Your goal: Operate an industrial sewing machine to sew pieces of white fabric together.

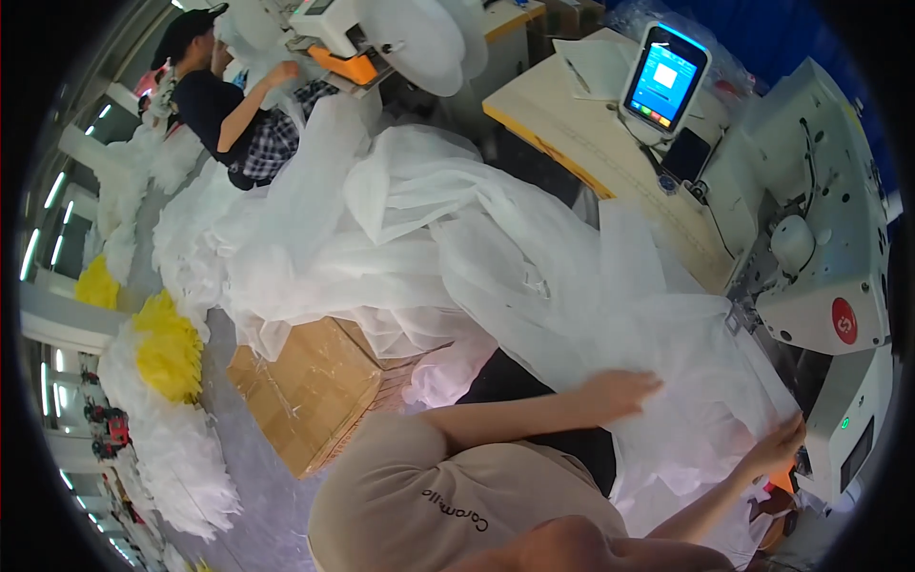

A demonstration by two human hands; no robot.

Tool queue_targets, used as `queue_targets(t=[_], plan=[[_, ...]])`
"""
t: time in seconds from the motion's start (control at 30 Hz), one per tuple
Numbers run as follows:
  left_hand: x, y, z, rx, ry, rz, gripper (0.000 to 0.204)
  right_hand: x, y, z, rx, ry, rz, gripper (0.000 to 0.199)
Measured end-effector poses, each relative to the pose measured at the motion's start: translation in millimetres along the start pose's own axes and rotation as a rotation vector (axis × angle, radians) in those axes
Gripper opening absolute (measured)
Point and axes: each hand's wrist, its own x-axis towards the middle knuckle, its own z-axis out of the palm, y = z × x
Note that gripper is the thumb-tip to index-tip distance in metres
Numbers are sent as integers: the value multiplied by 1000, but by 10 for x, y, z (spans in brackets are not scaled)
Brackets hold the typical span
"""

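Floor (238, 467) half hidden, white machine (834, 219) kinda cut off at 3 o'clock, right hand (777, 444) pinching white fabric (591, 276), left hand (622, 396) blurry, can't tell its grip

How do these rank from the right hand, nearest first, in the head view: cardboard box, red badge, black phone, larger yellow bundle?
From the right hand:
1. Red badge, on white sewing machine
2. Black phone, on the table
3. Cardboard box, left
4. Larger yellow bundle, far left

Left hand (620, 396) blurred at the fingers, cardboard box (310, 381) partly hidden under white fabric (400, 248), co-worker (212, 110) with lower legs hidden behind it, signs on lit screen (664, 76) too small to read.
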Motion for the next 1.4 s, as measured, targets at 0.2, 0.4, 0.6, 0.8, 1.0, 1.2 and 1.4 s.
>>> queue_targets(t=[0.2,0.4,0.6,0.8,1.0,1.2,1.4], plan=[[-172,-2341,-2068,704,211,-474,18,-10,152,-683,-199,-458,-431,38],[231,-2944,-2513,633,-436,-418,21,-371,1718,-1664,-681,-945,-511,33],[230,-1867,-2482,1027,-133,-55,12,-231,157,-1457,127,-800,68,29],[-112,-946,-2640,461,-151,-623,19,-836,-2676,206,762,-1060,-563,43],[93,-406,-2686,-29,-226,-750,20,-1547,-3695,1422,787,-1742,-926,46],[458,-245,-2529,41,-287,-809,16,-1381,-3064,1042,1106,-1498,-591,30],[1230,-188,-1641,-150,-564,-634,16,-850,-2324,673,1158,-1094,-248,9]])
